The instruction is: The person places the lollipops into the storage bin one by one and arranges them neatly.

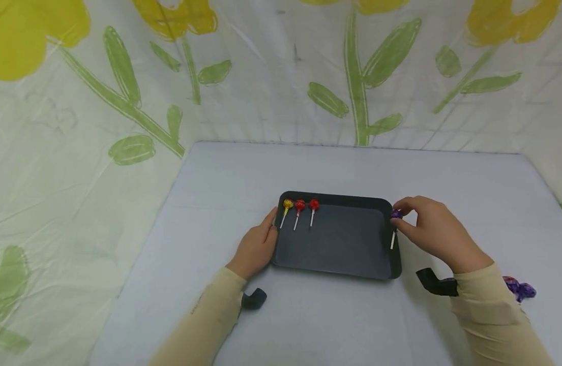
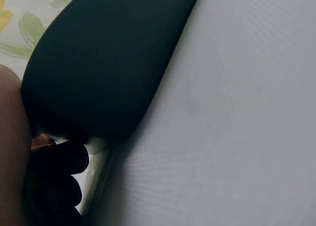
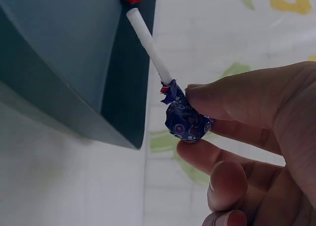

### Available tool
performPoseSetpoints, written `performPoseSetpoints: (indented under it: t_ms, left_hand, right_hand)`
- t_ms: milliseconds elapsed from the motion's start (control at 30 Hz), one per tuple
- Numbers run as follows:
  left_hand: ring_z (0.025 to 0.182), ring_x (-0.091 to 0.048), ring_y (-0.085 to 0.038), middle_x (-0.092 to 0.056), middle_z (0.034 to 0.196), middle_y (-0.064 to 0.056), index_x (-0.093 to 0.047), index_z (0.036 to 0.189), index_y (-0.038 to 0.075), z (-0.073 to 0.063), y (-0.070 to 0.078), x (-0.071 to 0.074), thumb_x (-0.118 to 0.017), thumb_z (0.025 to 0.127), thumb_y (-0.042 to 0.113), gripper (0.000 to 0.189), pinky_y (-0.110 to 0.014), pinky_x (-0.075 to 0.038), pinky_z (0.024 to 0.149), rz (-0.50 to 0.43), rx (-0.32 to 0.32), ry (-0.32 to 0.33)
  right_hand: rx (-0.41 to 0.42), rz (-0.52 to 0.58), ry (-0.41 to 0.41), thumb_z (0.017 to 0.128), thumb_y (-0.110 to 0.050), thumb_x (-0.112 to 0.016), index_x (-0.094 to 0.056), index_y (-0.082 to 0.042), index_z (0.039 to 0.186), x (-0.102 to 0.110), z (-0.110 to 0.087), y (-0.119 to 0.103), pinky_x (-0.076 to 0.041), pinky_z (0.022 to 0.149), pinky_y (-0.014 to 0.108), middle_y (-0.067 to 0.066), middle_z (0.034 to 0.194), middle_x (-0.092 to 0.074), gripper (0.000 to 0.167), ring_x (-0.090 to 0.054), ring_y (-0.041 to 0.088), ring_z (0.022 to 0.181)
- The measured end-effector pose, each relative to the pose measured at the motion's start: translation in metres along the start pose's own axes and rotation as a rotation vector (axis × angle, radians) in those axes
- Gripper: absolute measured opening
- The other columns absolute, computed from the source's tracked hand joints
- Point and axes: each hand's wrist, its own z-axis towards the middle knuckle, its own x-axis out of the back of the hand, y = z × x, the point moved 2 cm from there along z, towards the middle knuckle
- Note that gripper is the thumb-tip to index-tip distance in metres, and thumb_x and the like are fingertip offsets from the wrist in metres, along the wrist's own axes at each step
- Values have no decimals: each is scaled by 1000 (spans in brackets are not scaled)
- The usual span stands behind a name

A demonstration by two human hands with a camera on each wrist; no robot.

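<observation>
head cam: left hand (image 1: 255,248) grips the dark tray (image 1: 337,244) by its left side, right hand (image 1: 438,231) at the right rim with a purple lollipop (image 1: 396,214), three lollipops (image 1: 300,204) inside, far left; left wrist: fingers curled; right wrist: fingertips clamped on the purple lollipop

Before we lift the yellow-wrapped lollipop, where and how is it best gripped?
Probably by its slim white stick, pinched from above and the near side: it points toward the dark tray's near side, while the round head lies close to its far rim and a red-wrapped lollipop.
</observation>
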Motion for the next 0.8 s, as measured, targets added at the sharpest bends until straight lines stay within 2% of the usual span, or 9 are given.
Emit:
performPoseSetpoints:
  t_ms: [400, 600, 800]
  left_hand:
    - [69, -53, -22, -39, 64, 3, -40, 163, 9, 0, -1, 0, -37, 108, 21, 56, -42, -46, 74, 22, -6, 9]
    - [65, -50, -19, -39, 64, 3, -39, 163, 10, 1, -2, 0, -37, 108, 22, 56, -40, -44, 71, 24, -13, 5]
    - [66, -51, -20, -39, 63, 3, -39, 163, 10, 1, -2, 0, -36, 108, 22, 57, -41, -45, 73, 15, -5, 1]
  right_hand:
    - [36, 0, -45, 96, -17, -74, -73, -5, 117, -9, 16, -15, -44, 64, 37, 14, 111, -72, 24, -52, 19, 69]
    - [42, -11, -44, 96, -18, -74, -74, -5, 118, -14, 25, -17, -49, 75, 45, 14, 111, -74, 25, -64, 27, 86]
    - [39, 3, -40, 97, -21, -73, -75, -6, 118, -20, 33, -20, -52, 84, 54, 14, 111, -74, 25, -69, 35, 101]
